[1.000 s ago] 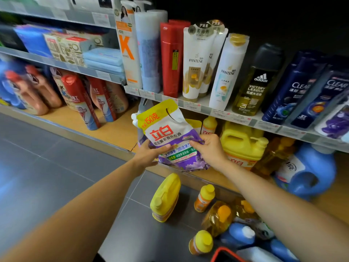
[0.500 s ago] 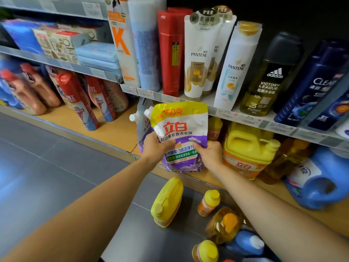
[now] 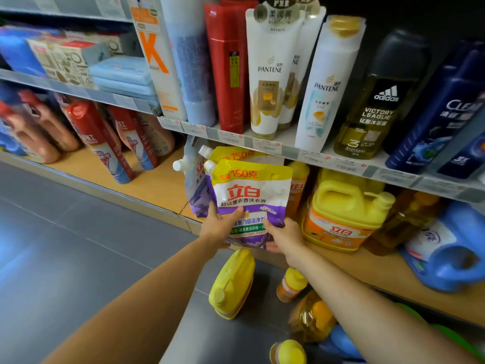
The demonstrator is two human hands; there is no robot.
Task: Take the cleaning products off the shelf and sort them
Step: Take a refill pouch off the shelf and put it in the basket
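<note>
A yellow, white and purple detergent refill pouch (image 3: pixel 250 191) with a white spout stands upright at the front edge of the bottom wooden shelf (image 3: pixel 157 185). My left hand (image 3: pixel 219 227) grips its lower left side, thumb on the front. My right hand (image 3: pixel 284 236) holds its lower right corner. Two similar pouches (image 3: pixel 195 179) stand right behind it. To the right on the same shelf sit a yellow jug (image 3: pixel 343 208), an amber bottle (image 3: pixel 404 219) and a blue jug (image 3: pixel 451 248).
On the grey floor below lie a yellow jug (image 3: pixel 232 283), small yellow-capped bottles (image 3: pixel 291 285), an amber bottle (image 3: pixel 311 316) and blue bottles (image 3: pixel 343 342). Shampoo bottles (image 3: pixel 270 72) fill the upper shelf. Red-capped bottles (image 3: pixel 99 140) stand at the left of the bottom shelf.
Both hands have turned the pouch from tilted to upright and moved it back onto the shelf edge in front of the other pouches. The camera has moved closer.
</note>
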